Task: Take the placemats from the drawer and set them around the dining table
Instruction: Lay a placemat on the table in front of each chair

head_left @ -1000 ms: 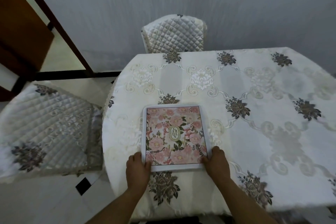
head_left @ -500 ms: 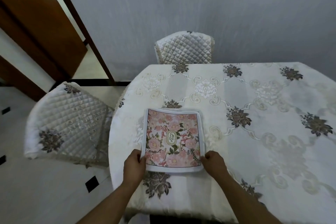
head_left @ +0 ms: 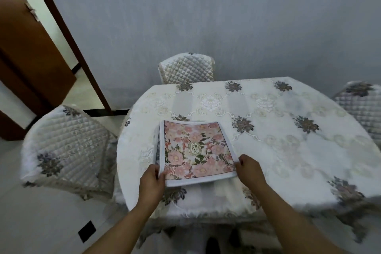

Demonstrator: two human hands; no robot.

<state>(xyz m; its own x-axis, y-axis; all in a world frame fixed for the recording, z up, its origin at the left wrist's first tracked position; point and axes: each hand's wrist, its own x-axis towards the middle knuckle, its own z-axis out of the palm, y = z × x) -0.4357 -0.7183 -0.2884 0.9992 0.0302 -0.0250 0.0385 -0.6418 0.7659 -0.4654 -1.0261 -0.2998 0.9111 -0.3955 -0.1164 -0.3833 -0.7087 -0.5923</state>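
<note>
A stack of pink floral placemats (head_left: 195, 150) with white borders lies near the front left of the dining table (head_left: 288, 140), which wears a cream flowered cloth. My left hand (head_left: 152, 181) pinches the stack's near left corner, where the top mat is lifted off a second mat whose edge shows at the left. My right hand (head_left: 250, 169) grips the near right corner, raised a little off the cloth.
Quilted white chairs stand at the left (head_left: 66, 150), behind the table (head_left: 186, 68) and at the right edge (head_left: 360, 105). A brown door (head_left: 26, 57) stands open at the left. A grey wall runs behind. Tiled floor lies below.
The mats lay flat under both hands; now the near edge is lifted and the top mat separates from the one beneath. My head has pulled back, showing more of the room.
</note>
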